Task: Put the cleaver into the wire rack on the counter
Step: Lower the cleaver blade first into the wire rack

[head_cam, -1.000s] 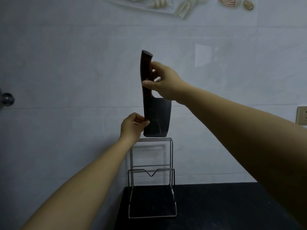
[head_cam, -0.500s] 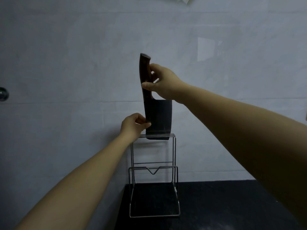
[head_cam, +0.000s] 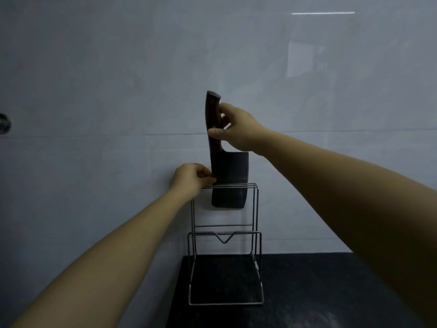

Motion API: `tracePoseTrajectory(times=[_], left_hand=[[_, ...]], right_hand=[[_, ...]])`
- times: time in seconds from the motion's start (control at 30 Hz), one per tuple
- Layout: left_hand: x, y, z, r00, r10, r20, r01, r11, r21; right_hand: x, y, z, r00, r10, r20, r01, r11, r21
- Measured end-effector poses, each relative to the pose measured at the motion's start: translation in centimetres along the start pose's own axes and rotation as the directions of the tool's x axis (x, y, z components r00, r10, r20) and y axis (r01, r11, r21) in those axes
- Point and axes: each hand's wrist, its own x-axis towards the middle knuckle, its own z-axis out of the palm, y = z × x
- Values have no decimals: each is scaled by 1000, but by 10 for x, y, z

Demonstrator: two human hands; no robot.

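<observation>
Far left, a dark round fitting [head_cam: 4,123] is being cut off by the frame edge, mounted on the pale tiled wall [head_cam: 94,79]. The left forearm is being extended up from bottom left. The left hand [head_cam: 191,178] is being held at the top left corner of the wire rack [head_cam: 257,209], fingers curled, thumb and fingertips being pressed against the left edge of the blade right at the top wires. Whether the blade or the wire is being pinched cannot be told.

The cleaver [head_cam: 229,171] is being held upright, dark wooden handle up, blade down. The lower part of the blade is being passed between the rack's top wires; its bottom edge is hanging below the top rail, well above the mid crossbar. The upper part of the blade is showing above the rail.

The rack is being stood on the left end of the dark counter [head_cam: 331,292], against the wall, a V-notched front rail being visible lower down.

The right hand [head_cam: 236,129] is being closed on the cleaver handle, thumb in front, fingers wrapped behind, just above the blade shoulder. The right forearm is being extended in from the right edge.

On the wall at upper right, a pale window reflection [head_cam: 302,59] is being shown.
</observation>
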Motion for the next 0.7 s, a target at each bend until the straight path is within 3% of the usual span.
tracePoseTrajectory(times=[0.7], left_hand=[[0,-10,5,1000,8,-10,-8,1000,-8]], right_hand=[[-3,54,39,992,108,69,-105,993,-52]])
